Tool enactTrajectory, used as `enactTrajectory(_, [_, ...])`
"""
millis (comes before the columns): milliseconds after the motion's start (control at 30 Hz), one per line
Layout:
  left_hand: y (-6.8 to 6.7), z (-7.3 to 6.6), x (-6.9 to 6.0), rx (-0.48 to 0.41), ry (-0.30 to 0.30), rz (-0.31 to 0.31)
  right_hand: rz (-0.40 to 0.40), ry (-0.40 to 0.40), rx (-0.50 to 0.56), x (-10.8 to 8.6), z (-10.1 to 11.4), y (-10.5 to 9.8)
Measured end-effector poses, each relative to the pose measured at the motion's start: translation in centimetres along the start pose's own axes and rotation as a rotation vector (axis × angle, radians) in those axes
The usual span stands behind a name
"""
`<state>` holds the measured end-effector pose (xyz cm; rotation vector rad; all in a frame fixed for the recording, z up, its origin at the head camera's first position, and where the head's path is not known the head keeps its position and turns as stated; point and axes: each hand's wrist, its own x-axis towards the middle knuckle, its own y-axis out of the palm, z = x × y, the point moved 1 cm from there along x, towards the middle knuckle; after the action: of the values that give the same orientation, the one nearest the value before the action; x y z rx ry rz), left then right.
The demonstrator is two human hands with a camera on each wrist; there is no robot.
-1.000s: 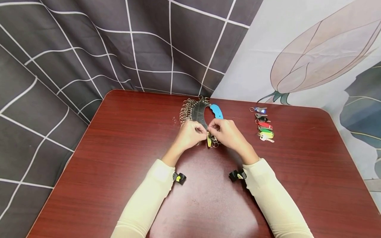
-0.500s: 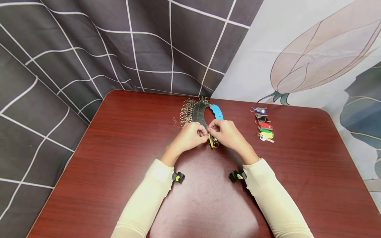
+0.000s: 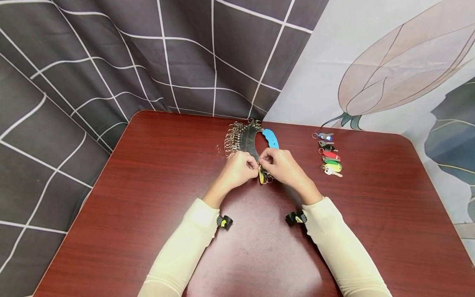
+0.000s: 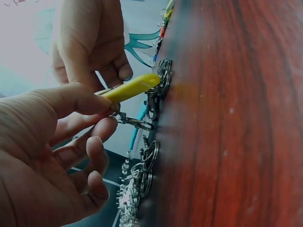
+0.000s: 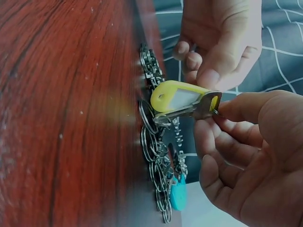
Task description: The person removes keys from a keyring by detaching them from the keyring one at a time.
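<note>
Both hands meet over a dark curved key holder [image 3: 248, 141] with a blue handle [image 3: 271, 138] and metal clips and rings along its outer edge. My left hand [image 3: 238, 169] pinches a yellow key tag [image 4: 135, 89] near its ring end; a metal clip [image 4: 135, 123] sits just beneath. With thumb and fingertips, my right hand [image 3: 283, 166] pinches the small ring [image 5: 216, 112] at the head of a silver key [image 5: 205, 105]. That key lies against the tag in the right wrist view. Fingertips hide much of the ring, so its join with the clip cannot be told.
To the right on the reddish-brown table [image 3: 148, 185] lies a column of keys with coloured tags, among them a blue one [image 3: 328, 138], a red one [image 3: 331, 155] and a yellow-green one [image 3: 335, 166]. A dark gridded curtain [image 3: 185, 62] hangs behind the table.
The yellow tag swings slightly right, then back left. My left hand shifts a little with it; my right hand stays nearly still. The keys at the right have not moved.
</note>
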<state>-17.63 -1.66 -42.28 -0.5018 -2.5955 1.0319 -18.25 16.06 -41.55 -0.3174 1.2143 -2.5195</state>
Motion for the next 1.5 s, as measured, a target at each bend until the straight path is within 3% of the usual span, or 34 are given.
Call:
enactTrajectory(333, [-0.8, 0.6, -0.1, 0.056, 0.019, 0.065, 0.025, -0.023, 0.009, -0.1, 0.1, 0.1])
enactTrajectory(667, [-1.0, 0.8, -0.2, 0.064, 0.045, 0.019, 0.030, 0.012, -0.002, 0.0, 0.0, 0.0])
enactTrajectory(933, [-0.8, 0.4, -0.5, 0.131, -0.009, -0.007, 0.064, 0.008, -0.012, -0.1, 0.0, -0.3])
enactTrajectory(1100, [-0.6, 0.1, -0.5, 0.167, 0.007, -0.030, 0.076, -0.003, -0.004, -0.2, 0.0, -0.7])
enactTrajectory(1267, [-0.3, 0.0, -0.4, 0.143, 0.015, -0.057, 0.067, -0.009, 0.000, -0.3, 0.2, -1.1])
enactTrajectory(1500, [-0.1, -0.2, -0.3, 0.088, -0.038, -0.032, 0.043, -0.070, -0.035, -0.4, 0.3, -1.2])
